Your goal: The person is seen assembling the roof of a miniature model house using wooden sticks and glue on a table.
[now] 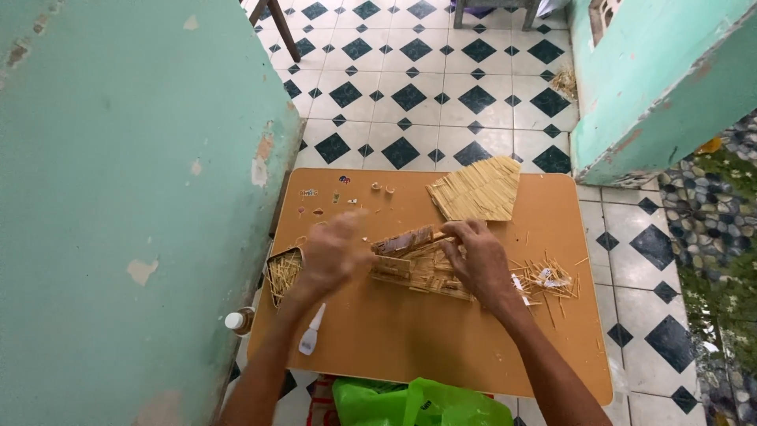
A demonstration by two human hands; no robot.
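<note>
Green plastic bag (422,402) at the near table edge. Small white glue tube (310,334) lies on the tan table (410,339), just near the left forearm. Left hand (333,254) blurred, fingers loosely spread, hovering beside the stick model's left end; whether it grips anything, cannot tell. Right hand (477,259) rests on the stick model (414,264), fingers curled over its top edge, holding it. Model sits mid-table. Tin of sticks (282,272) at left edge; loose sticks (548,278) scattered right. Flat stick panel (477,191) lies beyond, at the far edge. Checkered tile floor (426,87) past that.
</note>
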